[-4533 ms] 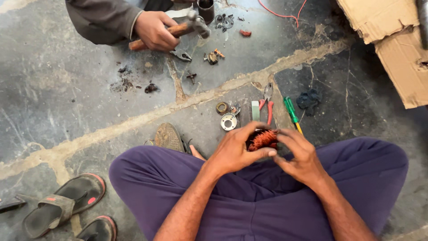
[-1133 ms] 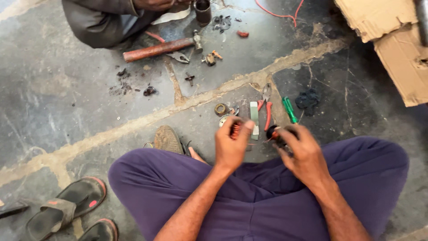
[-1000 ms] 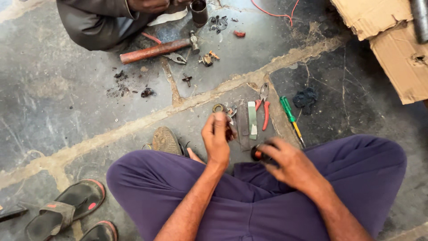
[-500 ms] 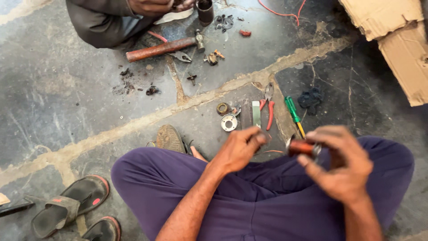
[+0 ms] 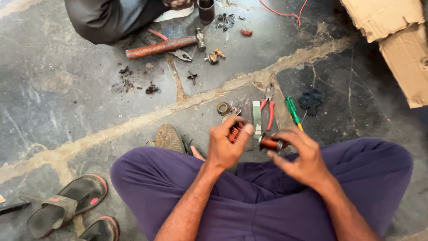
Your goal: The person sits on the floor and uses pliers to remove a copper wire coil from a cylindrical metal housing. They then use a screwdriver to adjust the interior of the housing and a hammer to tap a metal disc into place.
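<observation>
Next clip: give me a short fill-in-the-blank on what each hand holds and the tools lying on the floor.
1. The left hand and the right hand each hold a piece wound with ____ wire.
2. The screwdriver on the floor has a ____ handle.
3. The pliers beside the screwdriver have ____ grips.
4. The hammer lies near another ____ across the floor.

Missing words: copper; green; red; person

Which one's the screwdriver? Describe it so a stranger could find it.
Start at the pale mortar seam crossing the dark floor, then drop to the row of tools in front of the seated person's knees. The screwdriver lies at the row's right end, beside red-handled pliers; it alone has a green handle.
</observation>
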